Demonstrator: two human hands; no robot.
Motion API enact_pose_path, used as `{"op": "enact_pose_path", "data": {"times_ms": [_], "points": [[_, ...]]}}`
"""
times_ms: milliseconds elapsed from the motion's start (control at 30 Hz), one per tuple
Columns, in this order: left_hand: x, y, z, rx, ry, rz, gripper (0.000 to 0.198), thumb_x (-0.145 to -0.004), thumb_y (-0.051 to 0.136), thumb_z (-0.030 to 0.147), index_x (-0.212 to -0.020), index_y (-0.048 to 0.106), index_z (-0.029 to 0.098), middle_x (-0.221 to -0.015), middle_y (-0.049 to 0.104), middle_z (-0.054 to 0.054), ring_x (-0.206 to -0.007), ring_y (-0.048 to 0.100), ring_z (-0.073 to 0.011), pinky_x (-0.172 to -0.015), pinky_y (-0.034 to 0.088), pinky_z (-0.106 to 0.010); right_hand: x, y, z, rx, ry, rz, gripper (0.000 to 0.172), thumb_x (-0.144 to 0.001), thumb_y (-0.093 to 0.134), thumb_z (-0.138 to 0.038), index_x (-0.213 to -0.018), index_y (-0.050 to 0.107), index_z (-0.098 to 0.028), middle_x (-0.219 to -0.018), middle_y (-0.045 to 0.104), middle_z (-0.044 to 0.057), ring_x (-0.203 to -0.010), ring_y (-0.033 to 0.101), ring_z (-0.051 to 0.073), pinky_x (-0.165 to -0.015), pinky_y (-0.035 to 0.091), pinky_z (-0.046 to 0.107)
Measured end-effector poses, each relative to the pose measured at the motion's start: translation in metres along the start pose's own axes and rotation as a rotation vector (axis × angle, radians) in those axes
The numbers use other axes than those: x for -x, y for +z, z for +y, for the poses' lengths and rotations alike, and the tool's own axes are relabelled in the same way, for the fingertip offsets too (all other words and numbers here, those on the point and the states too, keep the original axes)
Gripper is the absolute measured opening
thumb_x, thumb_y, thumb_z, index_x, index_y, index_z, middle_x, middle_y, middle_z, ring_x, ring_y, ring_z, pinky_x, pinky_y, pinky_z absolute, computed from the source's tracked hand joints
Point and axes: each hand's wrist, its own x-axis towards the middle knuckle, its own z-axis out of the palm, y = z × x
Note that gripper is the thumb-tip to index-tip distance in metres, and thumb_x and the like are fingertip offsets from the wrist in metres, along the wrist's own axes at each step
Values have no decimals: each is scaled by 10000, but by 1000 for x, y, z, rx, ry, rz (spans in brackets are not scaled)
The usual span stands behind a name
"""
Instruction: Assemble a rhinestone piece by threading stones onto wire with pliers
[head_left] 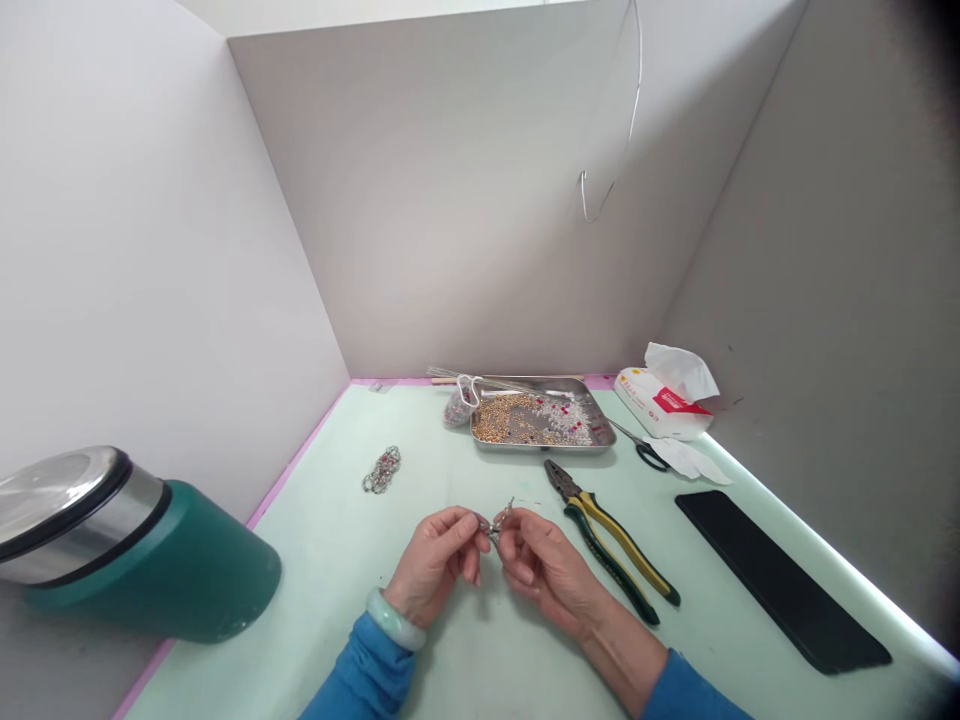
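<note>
Between my two hands is a small beaded wire piece (495, 530), silvery with tiny beads; its exact form is too small to make out. My left hand (442, 550) pinches its left end between thumb and fingers. From the other side, my right hand (544, 565) grips it with curled fingers, and a thin tip pokes up above them. Both hands are just over the pale green table. To the left lies a bundle of beaded wire (382, 470) with red and clear beads. Green-and-yellow pliers (611, 540) rest to the right of my right hand.
A metal tray (544, 447) of gold, clear and red beads stands at the back, beside a small bead bag (457, 408). Scissors (649, 455), a tissue pack (660, 405) and a black flat strip (780, 580) lie right. A green tumbler (202, 560) stands left.
</note>
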Motion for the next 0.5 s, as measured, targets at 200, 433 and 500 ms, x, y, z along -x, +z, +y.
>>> {"op": "enact_pose_path", "data": {"times_ms": [200,433,500], "points": [[2,2,-2,-128,32,3,225,-777,652,329,-759,654,105,-641,639,-19,-392,498,-51,-436,414,-189,1,-3,2,-23,31,-28,294,-840,571,-463,-888,580,-173,-458,470,-77,-328,210,20,-350,171,165],[5,2,-3,24,-34,-159,265,-748,682,331,-913,699,123,-754,674,-51,-410,519,-63,-465,468,-230,2,-5,2,-79,82,-106,288,-826,583,-481,-788,532,-200,-378,443,-103,-275,128,15,-284,160,129],[4,2,-5,59,-39,-178,262,-753,679,323,-924,698,125,-770,676,-55,-421,533,-67,-477,484,-236,2,-6,1,-103,83,-111,287,-824,590,-475,-779,536,-197,-382,459,-102,-265,120,9,-271,165,118]]}}
